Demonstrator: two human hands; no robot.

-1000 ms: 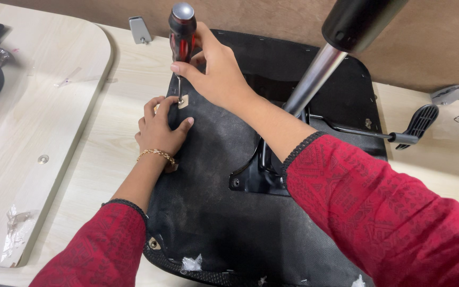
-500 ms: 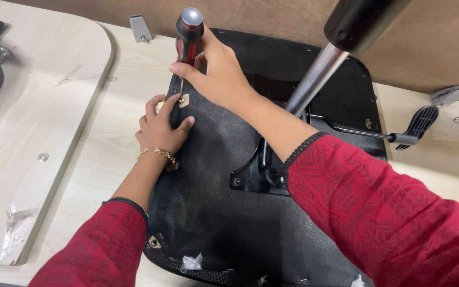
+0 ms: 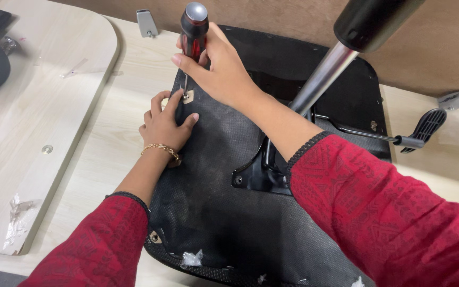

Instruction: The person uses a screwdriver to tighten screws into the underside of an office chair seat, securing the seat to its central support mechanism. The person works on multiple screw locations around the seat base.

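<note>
Right hand [image 3: 221, 69] was clenched around a red-black screwdriver [image 3: 193, 32], held upright, tip set at a small bracket [image 3: 188, 97] near the seat edge. Left hand [image 3: 164, 125] was laid flat, fingers spread, on the black upturned chair seat [image 3: 208, 191] beside the tip. Seat was rested on a light wood table [image 3: 107, 133]; gas-lift column [image 3: 328, 74] and lever [image 3: 399, 135] were seen to the right.
</note>
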